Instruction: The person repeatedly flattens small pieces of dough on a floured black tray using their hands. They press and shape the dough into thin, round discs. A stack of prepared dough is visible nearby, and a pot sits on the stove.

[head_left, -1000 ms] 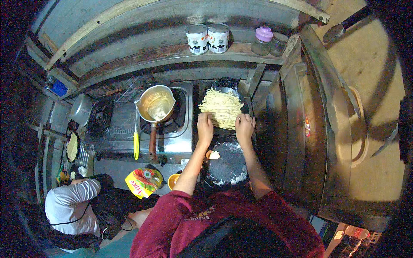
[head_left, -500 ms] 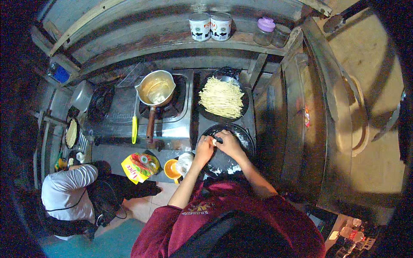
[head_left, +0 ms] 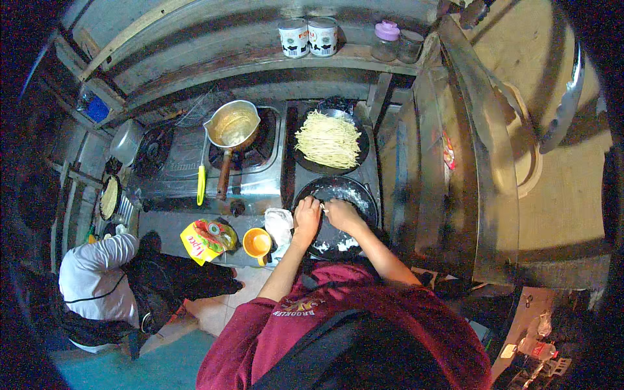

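Observation:
My left hand (head_left: 307,221) and my right hand (head_left: 344,216) meet over a round black pan (head_left: 333,239) dusted with white flour. Their fingertips are closed around a small piece of pale dough (head_left: 323,208), mostly hidden by the fingers. Just beyond, a heap of thin pale dough strips (head_left: 327,140) lies on another black round pan. Left of my left hand are a crumpled white plastic bag (head_left: 278,225) and an orange-yellow cup (head_left: 257,243) with something pale orange inside.
A wooden-handled saucepan (head_left: 232,125) sits on the steel stove (head_left: 175,175), beside a yellow-green handled utensil (head_left: 201,185). A yellow pouch (head_left: 208,240) lies in front. A person in a white top (head_left: 97,279) works at left. Cans (head_left: 308,38) and jars stand on the shelf.
The whole view has shifted slightly. My fingers have changed their hold on the dough piece, with both hands still together over the floured pan.

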Motion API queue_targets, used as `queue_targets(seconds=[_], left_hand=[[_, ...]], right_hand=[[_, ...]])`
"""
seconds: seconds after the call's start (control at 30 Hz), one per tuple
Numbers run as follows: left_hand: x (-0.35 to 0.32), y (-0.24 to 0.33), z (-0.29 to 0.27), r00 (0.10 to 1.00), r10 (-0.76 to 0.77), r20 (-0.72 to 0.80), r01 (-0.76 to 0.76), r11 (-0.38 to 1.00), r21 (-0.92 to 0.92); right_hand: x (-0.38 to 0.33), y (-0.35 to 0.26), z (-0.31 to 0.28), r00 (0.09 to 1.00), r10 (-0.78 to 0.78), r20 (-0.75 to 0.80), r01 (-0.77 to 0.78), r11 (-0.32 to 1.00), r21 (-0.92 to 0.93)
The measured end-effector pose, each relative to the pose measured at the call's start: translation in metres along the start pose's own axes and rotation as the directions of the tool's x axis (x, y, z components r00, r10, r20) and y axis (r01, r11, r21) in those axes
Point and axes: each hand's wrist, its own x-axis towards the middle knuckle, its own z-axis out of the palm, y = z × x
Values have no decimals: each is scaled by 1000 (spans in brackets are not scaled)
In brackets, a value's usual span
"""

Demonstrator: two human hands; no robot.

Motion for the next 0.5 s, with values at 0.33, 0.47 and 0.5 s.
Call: queue_targets(seconds=[0.33,0.47,0.5], left_hand=[[19,0,1,992,-14,-123,31,991,134],[29,2,-6,986,-165,-33,169,963,212],[27,3,-6,987,-134,-85,148,972,185]], right_hand=[[-42,36,30,993,76,-90,-38,932,360],[-40,42,42,970,159,-184,-97,947,307],[-39,42,43,961,174,-214,-106,949,296]])
